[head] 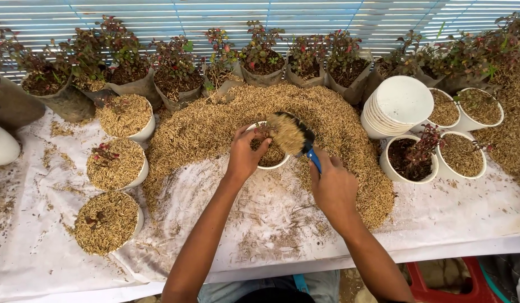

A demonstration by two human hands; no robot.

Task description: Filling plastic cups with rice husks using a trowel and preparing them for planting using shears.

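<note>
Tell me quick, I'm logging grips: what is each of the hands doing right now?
Left hand: closed around the rim of the white pot, steadying a small plant.
Right hand: closed on the blue-handled scoop, heaped with husk.

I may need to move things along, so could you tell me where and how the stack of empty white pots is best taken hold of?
Grip the stack of white pots around its ribbed side with both hands, coming from the front. It lies tilted, the top pot's flat base facing up and towards the person, so there is no open rim to hook. Filled pots crowd its right side and seedling bags stand behind.
</note>
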